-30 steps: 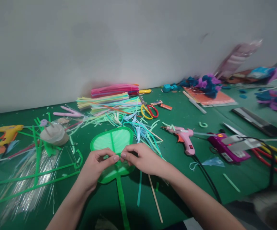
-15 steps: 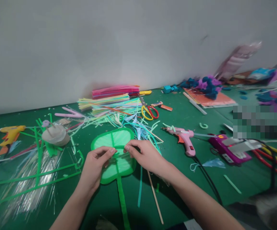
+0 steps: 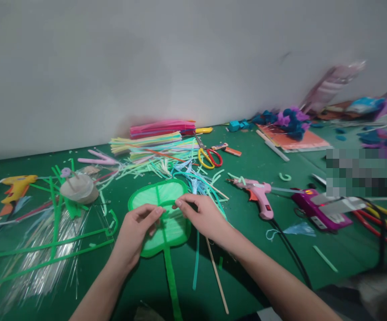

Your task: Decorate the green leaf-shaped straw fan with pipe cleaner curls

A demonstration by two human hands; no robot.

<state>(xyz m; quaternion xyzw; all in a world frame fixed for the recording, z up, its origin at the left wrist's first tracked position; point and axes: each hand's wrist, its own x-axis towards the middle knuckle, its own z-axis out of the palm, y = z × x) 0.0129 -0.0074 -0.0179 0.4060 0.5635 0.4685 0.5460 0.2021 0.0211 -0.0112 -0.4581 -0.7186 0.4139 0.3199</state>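
Observation:
A pale green hand fan (image 3: 147, 195), edged in darker green with a cross-shaped divider, lies on the table with its fuzzy green handle (image 3: 171, 278) toward me. Above its middle, a short green pipe cleaner (image 3: 168, 203) arches between my two hands. My left hand (image 3: 133, 234) pinches one end between thumb and forefinger. The other end is in the closed fingertips of my right hand (image 3: 204, 217). My curled lower fingers are partly hidden behind each hand, and both hands cover parts of the fan's sides.
On the right lie a pink glue gun (image 3: 258, 194), a purple power strip (image 3: 323, 211) and a blue tassel (image 3: 298, 229). Scissors (image 3: 210, 159) and bundled pipe cleaners (image 3: 161, 128) are behind the fan. To the left are a green frame (image 3: 76, 237), a cup (image 3: 79, 189) and a yellow glue gun (image 3: 17, 185).
The pipe cleaner bows slightly more between my fingertips. Both hands stay nearly in place with the same pinch, and the things on the table have not moved.

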